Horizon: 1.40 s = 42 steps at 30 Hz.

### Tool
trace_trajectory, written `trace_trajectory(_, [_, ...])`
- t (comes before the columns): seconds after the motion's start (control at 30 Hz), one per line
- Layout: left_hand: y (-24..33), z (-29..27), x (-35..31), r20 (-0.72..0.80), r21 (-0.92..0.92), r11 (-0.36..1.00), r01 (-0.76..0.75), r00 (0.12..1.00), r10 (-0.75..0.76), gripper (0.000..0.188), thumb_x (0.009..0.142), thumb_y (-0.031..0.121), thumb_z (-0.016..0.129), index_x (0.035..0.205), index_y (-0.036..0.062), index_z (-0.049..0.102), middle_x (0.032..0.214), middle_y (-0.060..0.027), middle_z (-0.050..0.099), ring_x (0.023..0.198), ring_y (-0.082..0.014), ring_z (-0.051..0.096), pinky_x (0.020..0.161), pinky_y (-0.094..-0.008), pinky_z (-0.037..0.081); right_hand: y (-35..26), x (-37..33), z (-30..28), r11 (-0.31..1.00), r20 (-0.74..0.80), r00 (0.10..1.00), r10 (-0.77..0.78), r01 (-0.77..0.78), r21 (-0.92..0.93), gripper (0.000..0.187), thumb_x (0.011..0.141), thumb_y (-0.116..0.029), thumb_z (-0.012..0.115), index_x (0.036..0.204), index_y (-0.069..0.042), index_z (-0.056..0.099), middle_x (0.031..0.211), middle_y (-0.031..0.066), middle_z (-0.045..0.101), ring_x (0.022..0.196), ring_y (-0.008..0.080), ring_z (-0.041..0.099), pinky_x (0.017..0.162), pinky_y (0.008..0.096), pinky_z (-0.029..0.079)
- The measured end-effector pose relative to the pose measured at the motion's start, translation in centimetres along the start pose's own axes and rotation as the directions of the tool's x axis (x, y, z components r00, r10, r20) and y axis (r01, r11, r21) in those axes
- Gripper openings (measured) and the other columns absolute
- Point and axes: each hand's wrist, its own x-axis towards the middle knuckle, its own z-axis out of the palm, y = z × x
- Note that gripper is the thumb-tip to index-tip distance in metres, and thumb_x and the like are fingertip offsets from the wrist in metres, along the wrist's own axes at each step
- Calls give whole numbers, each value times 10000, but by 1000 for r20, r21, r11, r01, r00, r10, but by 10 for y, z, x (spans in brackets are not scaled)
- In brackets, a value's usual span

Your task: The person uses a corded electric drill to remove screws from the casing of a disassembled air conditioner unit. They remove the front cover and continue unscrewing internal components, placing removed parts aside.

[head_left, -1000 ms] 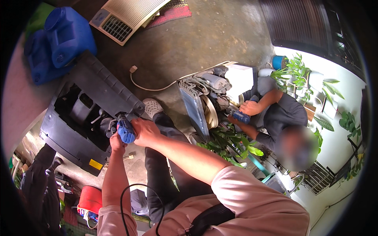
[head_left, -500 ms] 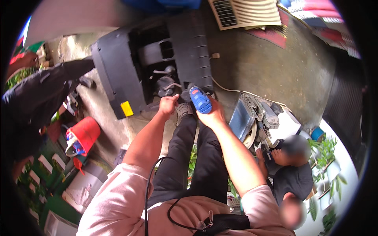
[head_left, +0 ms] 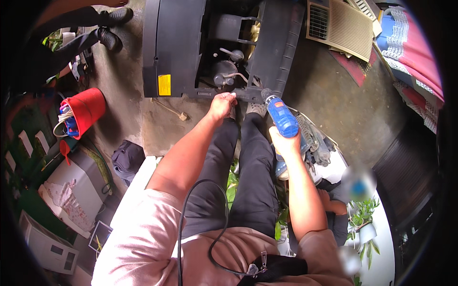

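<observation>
A large black appliance housing [head_left: 171, 43] lies on the floor before me, its near side open onto a round motor-like part [head_left: 224, 71] and a grey bracket. My left hand [head_left: 222, 106] is closed at the housing's near rim, fingertips pressed together on it. Just what lies between thumb and finger is partly hidden. In my right hand [head_left: 286, 141] is a blue cordless drill [head_left: 283, 116], gripped by its handle. Its black chuck points away from me at the near right corner of the housing; I cannot tell whether the bit touches.
A cream slatted panel [head_left: 343, 26] lies at the far right. By my right arm are grey metal parts [head_left: 318, 148] and a crouching person [head_left: 334, 205]. A red bucket [head_left: 86, 109] stands left, below another person's shoes [head_left: 110, 39]. A cord with a plug [head_left: 182, 116] lies near the housing.
My view has shifted, so the housing sits higher and further right. The drill has moved rightward, away from my left hand, which stays at the rim. The person at left has moved their feet.
</observation>
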Motion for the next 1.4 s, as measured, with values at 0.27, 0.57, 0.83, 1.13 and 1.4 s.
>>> trace_trajectory(0.27, [5,25,-28,75,-212,973,90,994,-75,236,1091,328,573,1008,118,639,608,87,354,501,-70,285,493,-282,265,13,-74,-60,980,74,983,-169,175,-91,120,866,-39,696,984,-17,698,883,84,702,767,214,676,700,379,535])
trace_trajectory(0.57, [52,88,-37,284,-665,702,253,956,-75,410,1135,409,433,932,74,554,613,34,339,526,-118,298,511,-305,316,-37,-139,-135,743,283,781,-557,620,-251,74,861,18,664,820,-43,652,845,127,660,747,304,634,690,426,523])
trace_trajectory(0.83, [86,74,-44,109,-826,553,105,994,-26,298,1040,249,548,835,36,588,573,41,330,497,-102,284,483,-288,293,-76,-125,-143,819,416,783,-463,557,-137,247,908,64,620,1145,4,655,958,96,682,789,184,655,729,342,548])
trace_trajectory(1.13, [123,-83,-37,-392,-873,308,-378,920,17,187,977,162,593,805,89,578,583,30,406,502,-103,390,494,-278,337,-163,-82,-104,652,616,705,-351,656,-379,338,935,52,605,1267,-9,630,882,31,658,768,116,638,690,301,532])
trace_trajectory(1.4, [166,-82,-32,-46,-388,762,-518,837,546,325,868,213,539,826,-44,733,692,-71,644,616,-138,555,560,-271,407,-248,69,-103,686,383,723,-575,681,-256,174,810,-79,750,974,-38,711,887,107,725,811,296,712,759,396,577])
